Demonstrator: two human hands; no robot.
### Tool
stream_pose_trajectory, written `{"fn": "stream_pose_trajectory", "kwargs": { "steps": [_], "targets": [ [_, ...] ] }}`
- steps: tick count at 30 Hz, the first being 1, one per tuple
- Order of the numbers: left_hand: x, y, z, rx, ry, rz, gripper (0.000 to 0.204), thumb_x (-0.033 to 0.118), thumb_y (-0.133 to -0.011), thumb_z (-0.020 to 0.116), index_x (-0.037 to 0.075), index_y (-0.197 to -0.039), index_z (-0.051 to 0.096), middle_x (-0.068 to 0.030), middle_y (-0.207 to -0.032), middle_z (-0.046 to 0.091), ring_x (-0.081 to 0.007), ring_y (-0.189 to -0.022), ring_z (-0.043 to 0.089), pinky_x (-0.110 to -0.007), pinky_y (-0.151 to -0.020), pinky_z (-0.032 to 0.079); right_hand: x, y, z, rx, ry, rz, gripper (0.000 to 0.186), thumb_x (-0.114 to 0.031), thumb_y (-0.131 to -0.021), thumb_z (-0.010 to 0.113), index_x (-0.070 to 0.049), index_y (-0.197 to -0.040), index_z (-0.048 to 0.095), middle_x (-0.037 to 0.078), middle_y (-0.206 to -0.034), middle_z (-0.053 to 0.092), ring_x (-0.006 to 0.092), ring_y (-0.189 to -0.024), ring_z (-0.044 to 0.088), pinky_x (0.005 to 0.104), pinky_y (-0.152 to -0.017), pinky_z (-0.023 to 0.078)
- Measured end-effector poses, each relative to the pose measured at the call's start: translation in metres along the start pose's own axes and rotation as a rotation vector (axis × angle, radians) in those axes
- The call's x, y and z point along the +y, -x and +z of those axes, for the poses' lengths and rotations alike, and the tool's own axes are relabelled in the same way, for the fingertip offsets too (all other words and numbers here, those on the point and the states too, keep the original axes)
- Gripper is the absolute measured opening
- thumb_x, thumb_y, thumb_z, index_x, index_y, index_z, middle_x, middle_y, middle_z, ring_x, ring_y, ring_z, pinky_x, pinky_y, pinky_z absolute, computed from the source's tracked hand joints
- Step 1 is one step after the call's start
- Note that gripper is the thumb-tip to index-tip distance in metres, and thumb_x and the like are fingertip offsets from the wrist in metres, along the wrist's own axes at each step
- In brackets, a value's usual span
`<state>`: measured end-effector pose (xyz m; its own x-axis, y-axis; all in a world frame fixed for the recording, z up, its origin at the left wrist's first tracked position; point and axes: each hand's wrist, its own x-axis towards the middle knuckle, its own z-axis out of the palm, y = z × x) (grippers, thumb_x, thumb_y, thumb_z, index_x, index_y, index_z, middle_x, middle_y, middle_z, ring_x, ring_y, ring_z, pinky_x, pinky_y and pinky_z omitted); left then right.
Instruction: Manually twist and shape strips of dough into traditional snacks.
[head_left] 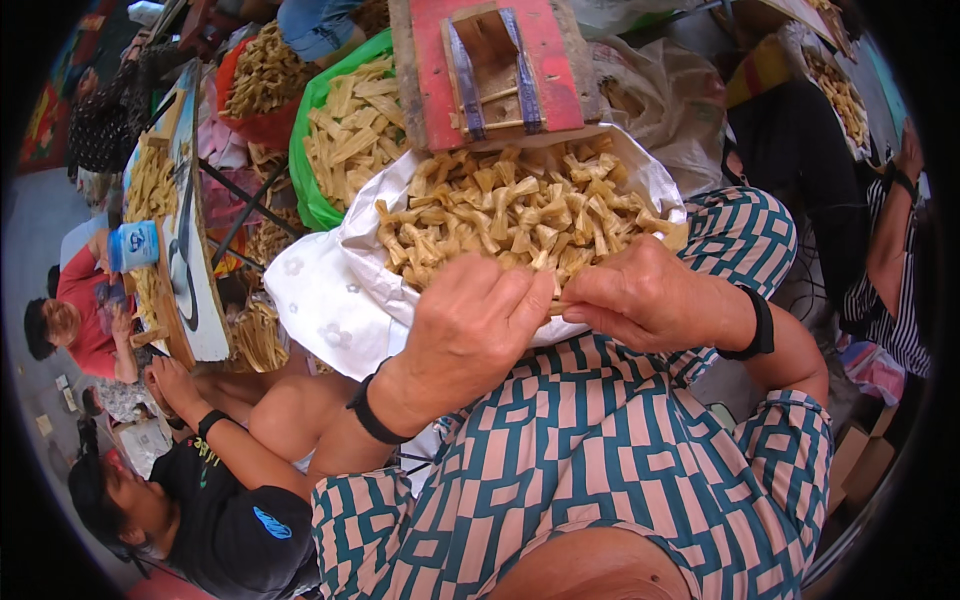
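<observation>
Standing beyond the grip and to its left, a green plastic bag (302,165) holds flat tan strips (352,120). Next, the left hand (470,325) pinches with thumb and forefinger. Just beyond both hands, pinched-waist tan knots (510,205) point every way in a white cloth-lined container (350,245). Between the fingertips shows a small tan strip (557,308), its long axis seemingly crosswise, ends hidden. At its right, the right hand (640,295) pinches it too.
</observation>
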<state>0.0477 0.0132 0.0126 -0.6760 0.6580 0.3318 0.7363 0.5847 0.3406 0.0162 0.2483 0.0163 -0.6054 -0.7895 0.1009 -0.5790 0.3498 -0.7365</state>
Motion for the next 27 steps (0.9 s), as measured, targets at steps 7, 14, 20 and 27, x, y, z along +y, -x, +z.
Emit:
{"fn": "stream_pose_trajectory", "kwargs": {
  "steps": [7, 14, 20, 27],
  "targets": [
    [-0.005, 0.002, -0.005, -0.157, 0.108, -0.064, 0.019, 0.007, -0.072, 0.072, 0.005, -0.089, 0.063, -0.0057, -0.073, 0.052, -0.0233, -0.066, 0.055, -0.036, -0.058, 0.045, 0.018, 0.023, -0.008, -0.060, -0.057, -0.023, 0.011, -0.012, -0.086, 0.069, -0.007, -0.080, 0.061, 0.006, -0.053, 0.054, 0.0225, -0.045, 0.056, 0.0359, -0.043, 0.043],
    [-0.088, -0.051, -0.005, 0.075, 0.342, -0.346, 0.013, 0.010, -0.094, 0.063, 0.004, -0.103, 0.070, -0.0097, -0.077, 0.064, -0.0245, -0.068, 0.061, -0.036, -0.059, 0.047, 0.077, -0.042, -0.045, 0.257, 0.240, -0.038, 0.005, -0.011, -0.091, 0.064, -0.007, -0.090, 0.062, 0.008, -0.064, 0.059, 0.0254, -0.053, 0.060, 0.0378, -0.049, 0.048],
    [-0.136, -0.094, 0.016, 0.362, 0.391, -0.522, 0.013, 0.012, -0.095, 0.064, 0.001, -0.098, 0.071, -0.0131, -0.078, 0.067, -0.0290, -0.067, 0.064, -0.037, -0.062, 0.048, 0.123, -0.103, -0.060, 0.590, 0.347, -0.107, 0.016, -0.018, -0.096, 0.065, -0.005, -0.086, 0.062, 0.015, -0.071, 0.064, 0.0351, -0.063, 0.064, 0.0422, -0.055, 0.050],
    [-0.139, -0.083, 0.021, 0.236, 0.347, -0.556, 0.016, 0.016, -0.091, 0.067, 0.003, -0.096, 0.074, -0.0149, -0.088, 0.071, -0.0312, -0.074, 0.068, -0.038, -0.067, 0.052, 0.161, -0.080, -0.068, 0.419, 0.545, 0.121, 0.008, -0.012, -0.095, 0.064, -0.004, -0.093, 0.062, 0.020, -0.072, 0.057, 0.0335, -0.064, 0.063, 0.0401, -0.055, 0.047]
  ]
}}
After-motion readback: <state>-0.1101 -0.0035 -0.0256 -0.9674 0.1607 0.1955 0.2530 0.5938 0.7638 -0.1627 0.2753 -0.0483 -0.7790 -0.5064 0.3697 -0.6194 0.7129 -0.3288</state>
